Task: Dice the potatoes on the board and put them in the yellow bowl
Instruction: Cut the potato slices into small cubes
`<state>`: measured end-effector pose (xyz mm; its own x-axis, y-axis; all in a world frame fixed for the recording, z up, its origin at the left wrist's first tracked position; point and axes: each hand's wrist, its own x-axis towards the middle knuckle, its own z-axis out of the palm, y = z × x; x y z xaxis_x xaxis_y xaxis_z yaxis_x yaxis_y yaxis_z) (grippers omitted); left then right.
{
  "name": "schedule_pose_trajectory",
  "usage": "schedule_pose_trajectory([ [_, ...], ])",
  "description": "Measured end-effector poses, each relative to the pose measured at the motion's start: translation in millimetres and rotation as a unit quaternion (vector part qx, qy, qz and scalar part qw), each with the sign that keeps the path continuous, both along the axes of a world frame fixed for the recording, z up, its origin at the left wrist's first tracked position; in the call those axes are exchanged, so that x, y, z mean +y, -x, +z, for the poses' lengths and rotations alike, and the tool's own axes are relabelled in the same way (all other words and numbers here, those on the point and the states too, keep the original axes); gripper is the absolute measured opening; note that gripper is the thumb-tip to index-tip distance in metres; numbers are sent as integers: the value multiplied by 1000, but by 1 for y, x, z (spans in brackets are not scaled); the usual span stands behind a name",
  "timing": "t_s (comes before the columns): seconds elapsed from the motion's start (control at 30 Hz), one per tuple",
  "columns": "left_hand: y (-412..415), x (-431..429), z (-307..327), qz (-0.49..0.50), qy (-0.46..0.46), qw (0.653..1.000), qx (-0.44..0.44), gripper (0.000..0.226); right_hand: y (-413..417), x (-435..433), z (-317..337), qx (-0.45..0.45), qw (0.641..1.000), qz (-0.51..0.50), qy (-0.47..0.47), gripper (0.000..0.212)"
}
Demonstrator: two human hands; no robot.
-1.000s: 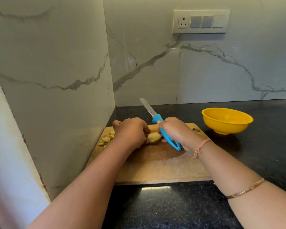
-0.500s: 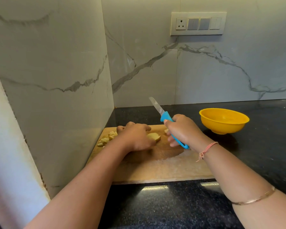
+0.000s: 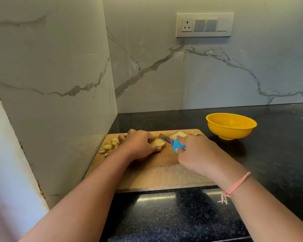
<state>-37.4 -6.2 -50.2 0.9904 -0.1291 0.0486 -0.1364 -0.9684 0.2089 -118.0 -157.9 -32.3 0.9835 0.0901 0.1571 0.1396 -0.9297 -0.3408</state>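
Board [image 3: 156, 173]: it lies on the black counter [image 3: 173, 215]; every place below is given from it.
Right hand [image 3: 198, 154]: above the right half of the board, its fingers wrapped around the blue handle of the knife [image 3: 171, 143].
Left hand [image 3: 138, 145]: above the middle of the board, its fingers curled over a potato piece [image 3: 158, 142], pressing it down.
Change: half a second ago the blade pointed up in the air. Now it is low, just right of the potato piece, so I think a new cut is starting.
Diced pieces [image 3: 110, 145]: a small heap at the left edge of the board.
Potato slice [image 3: 177, 135]: at the far edge of the board, waiting.
Yellow bowl [image 3: 231, 125]: on the counter beyond the far right corner of the board. It looks empty, so no potato is moved yet.
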Motion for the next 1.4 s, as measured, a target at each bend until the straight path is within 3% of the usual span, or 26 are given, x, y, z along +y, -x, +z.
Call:
schedule_pose_trajectory([
  [0.3,-3,-2,-2,21,21,1000,-1,55,-1,8,-1,7,998,-6,60,41],
  [0.5,-7,-1,-2,22,43,999,8,52,-3,21,7,10,995,3,104,24],
  [0.67,-8,-1,-3,27,47,999,2,50,-4,23,18,32,994,15,105,22],
  [0.97,-5,-5,-2,43,21,999,-2,49,9,17,1,54,993,14,108,30],
  [1.27,-8,-4,-2,37,26,999,5,48,38,3,-3,81,989,21,119,56],
  [1.4,-9,-3,-3,37,36,999,-7,48,52,-8,3,71,992,22,104,52],
])
